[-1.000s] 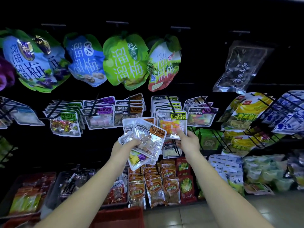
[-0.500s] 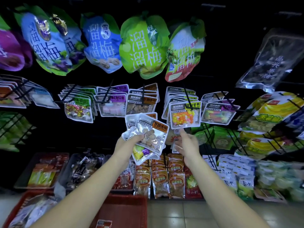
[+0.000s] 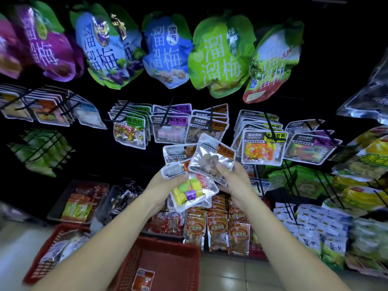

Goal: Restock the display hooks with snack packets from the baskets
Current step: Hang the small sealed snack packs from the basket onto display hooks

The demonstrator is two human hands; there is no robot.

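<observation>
Left hand (image 3: 161,183) is clenched round a fan of small snack packets, among them a packet of coloured candy cubes (image 3: 189,192), held up before the middle row of the display rack. Right hand (image 3: 235,179) pinches the fan's top item, a silver packet of brown pieces (image 3: 210,162), thumb on its face. Half a second ago this hand's fingertip touched the hanging orange-and-yellow bead packet (image 3: 262,151) on its display hook (image 3: 270,128); now it is off it. Red basket (image 3: 130,267) below holds one packet.
</observation>
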